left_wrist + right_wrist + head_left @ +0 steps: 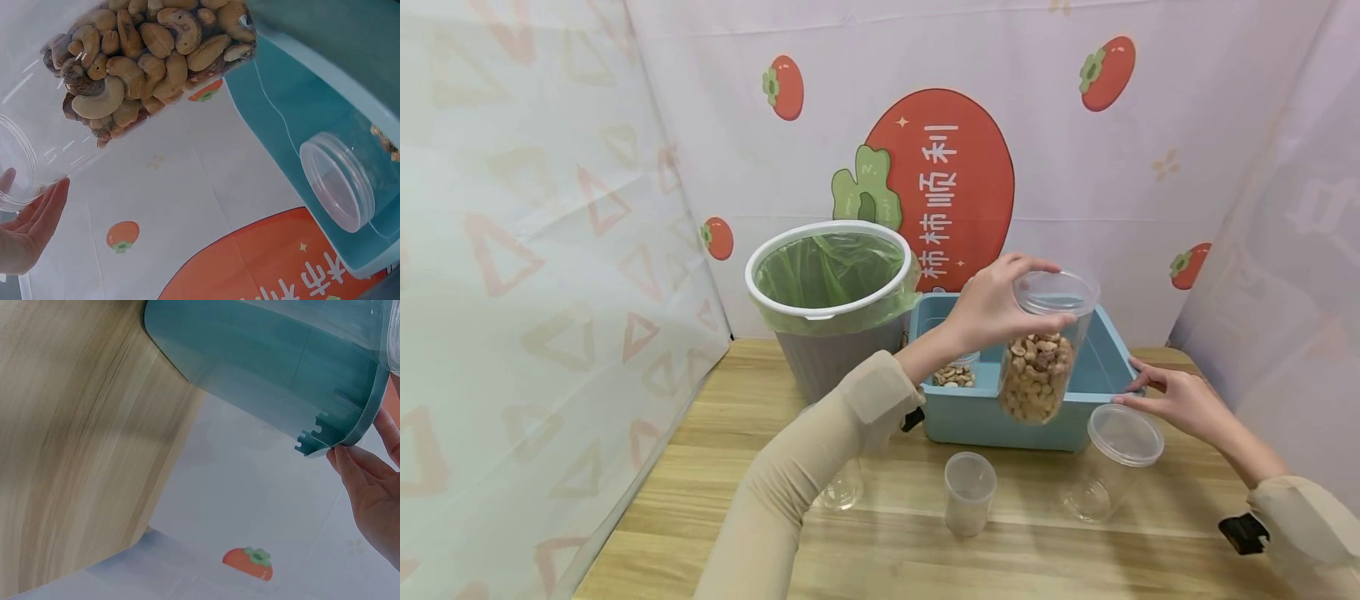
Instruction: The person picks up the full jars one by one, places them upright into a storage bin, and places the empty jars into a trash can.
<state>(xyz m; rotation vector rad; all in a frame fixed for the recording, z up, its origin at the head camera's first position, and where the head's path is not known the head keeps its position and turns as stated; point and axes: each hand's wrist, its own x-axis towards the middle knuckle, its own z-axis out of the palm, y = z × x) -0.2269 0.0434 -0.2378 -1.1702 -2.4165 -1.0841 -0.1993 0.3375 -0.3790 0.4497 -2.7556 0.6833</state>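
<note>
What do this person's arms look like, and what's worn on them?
The person wears beige sleeves with cuffs; a small black piece shows beside each cuff. The left grip and right grip are ungloved.

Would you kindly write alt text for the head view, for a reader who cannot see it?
A left hand holds a clear jar of nuts near a blue tub whose corner the right hand grips. A trash can stands at the tub's left; clear containers stand in front.
</note>
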